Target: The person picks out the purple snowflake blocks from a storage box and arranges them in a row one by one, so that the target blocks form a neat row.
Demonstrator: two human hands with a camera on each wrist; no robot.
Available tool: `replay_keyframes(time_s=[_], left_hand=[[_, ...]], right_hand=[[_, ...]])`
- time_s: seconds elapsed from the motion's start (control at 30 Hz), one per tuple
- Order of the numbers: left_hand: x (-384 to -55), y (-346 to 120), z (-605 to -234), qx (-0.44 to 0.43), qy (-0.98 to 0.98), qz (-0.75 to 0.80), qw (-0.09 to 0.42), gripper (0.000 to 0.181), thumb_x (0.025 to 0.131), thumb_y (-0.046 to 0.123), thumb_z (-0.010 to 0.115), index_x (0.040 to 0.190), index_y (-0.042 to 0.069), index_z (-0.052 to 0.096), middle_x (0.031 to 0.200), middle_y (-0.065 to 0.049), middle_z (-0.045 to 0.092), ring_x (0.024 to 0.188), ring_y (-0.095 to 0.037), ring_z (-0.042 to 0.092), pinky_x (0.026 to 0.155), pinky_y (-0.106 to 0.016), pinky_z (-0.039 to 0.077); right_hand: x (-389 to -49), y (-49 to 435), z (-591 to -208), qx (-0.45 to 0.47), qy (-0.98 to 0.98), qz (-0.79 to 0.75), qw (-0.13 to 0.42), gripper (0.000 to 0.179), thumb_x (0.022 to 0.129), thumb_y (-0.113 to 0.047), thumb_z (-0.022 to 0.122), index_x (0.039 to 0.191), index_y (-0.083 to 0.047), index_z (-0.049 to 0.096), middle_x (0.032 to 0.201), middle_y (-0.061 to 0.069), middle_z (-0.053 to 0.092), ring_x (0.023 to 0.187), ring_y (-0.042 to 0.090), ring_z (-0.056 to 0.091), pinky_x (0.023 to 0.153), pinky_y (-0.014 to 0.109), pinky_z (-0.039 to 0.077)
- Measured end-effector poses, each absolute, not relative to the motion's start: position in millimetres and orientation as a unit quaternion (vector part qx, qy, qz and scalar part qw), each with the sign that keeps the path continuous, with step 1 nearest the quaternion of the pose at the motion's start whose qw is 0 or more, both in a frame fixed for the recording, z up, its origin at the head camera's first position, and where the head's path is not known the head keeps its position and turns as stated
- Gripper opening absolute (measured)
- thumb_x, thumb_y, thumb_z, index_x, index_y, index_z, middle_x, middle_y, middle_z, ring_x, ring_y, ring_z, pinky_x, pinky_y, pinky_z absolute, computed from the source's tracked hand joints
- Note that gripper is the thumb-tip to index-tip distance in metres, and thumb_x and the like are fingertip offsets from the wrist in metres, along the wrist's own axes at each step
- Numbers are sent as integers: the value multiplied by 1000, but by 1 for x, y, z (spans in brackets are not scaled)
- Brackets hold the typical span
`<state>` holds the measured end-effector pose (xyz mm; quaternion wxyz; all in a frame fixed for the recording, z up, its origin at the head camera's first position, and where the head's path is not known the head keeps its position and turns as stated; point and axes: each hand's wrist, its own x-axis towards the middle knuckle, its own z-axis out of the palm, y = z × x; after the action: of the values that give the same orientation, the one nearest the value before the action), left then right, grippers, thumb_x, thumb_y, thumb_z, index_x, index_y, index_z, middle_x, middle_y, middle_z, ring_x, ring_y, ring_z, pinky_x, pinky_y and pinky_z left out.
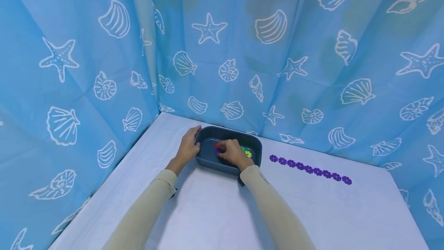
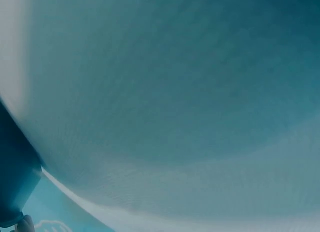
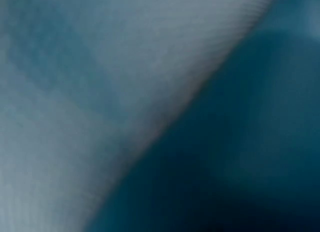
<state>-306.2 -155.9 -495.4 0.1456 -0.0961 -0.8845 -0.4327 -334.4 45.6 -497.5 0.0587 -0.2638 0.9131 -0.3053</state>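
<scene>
A dark blue-grey rectangular tub (image 1: 225, 168) stands on the white tabletop near the back curtain. My left hand (image 1: 187, 147) grips its left end, fingers at the far corner and thumb over the side. In the left wrist view, a fingertip (image 2: 25, 224) shows at the tub's dark edge (image 2: 15, 167). Reaching inside the tub, my right hand (image 1: 233, 152) has its fingers curled, with a purple flower-shaped disc (image 1: 218, 152) between thumb and fingertips. Just beyond those fingertips lies a red piece (image 1: 216, 144). Green and yellow-green flower discs (image 1: 248, 153) show past the knuckles; the hand hides other contents.
Right of the tub, several purple flower discs (image 1: 309, 169) form a slanting row on the white cloth (image 1: 347, 211). A blue shell-print curtain (image 1: 243, 68) rises behind and left of the table. Sleeve and dark tub wall (image 3: 240, 142) fill the right wrist view.
</scene>
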Motion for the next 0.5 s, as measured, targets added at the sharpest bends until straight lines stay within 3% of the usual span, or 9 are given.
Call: replay_keyframes(time_s=[0.5], left_hand=[[-305, -155, -493, -93, -889, -424, 143, 62, 83, -18, 57, 142, -5, 42, 138, -18, 48, 133, -28, 45, 110, -33, 39]], right_hand=[[-335, 48, -503, -238, 918, -310, 61, 44, 75, -15, 84, 115, -3, 67, 104, 6, 68, 93, 19, 63, 89, 35, 58]])
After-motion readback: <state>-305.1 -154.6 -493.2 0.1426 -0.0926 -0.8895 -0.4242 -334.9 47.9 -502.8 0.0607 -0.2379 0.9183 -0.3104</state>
